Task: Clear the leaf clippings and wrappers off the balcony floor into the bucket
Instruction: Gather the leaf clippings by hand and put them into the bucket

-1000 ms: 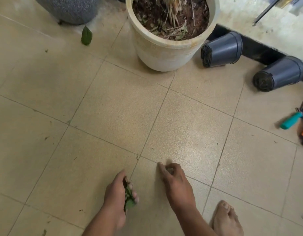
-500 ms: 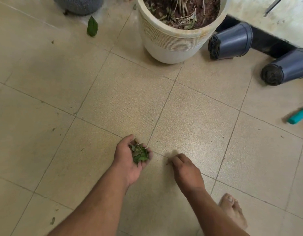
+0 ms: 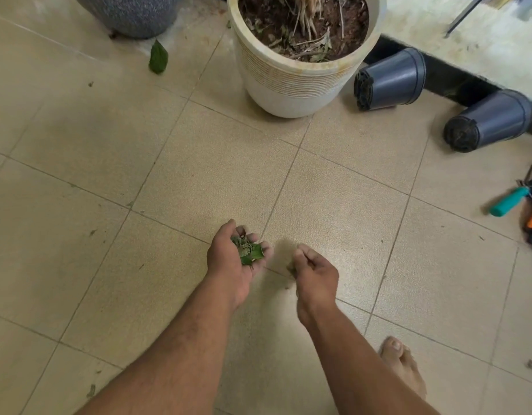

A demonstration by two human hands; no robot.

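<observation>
Two hands hover low over the tiled floor (image 3: 199,163). The left hand (image 3: 233,259) cups a small heap of leaf clippings (image 3: 247,248) in its palm. The right hand (image 3: 314,272) is pinched closed just beside it; whether it holds anything cannot be told. One whole leaf (image 3: 158,57) lies far off near the grey pot (image 3: 130,13).

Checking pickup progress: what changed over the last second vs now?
The left hand turned palm-up, exposing its leaf clippings. The right hand lifted off the tiled floor with fingertips pinched; what it holds is too small to tell. The camera shifted, so everything slid in frame. Unmoved: the white planter, two tipped black pots, the lone green leaf.
</observation>
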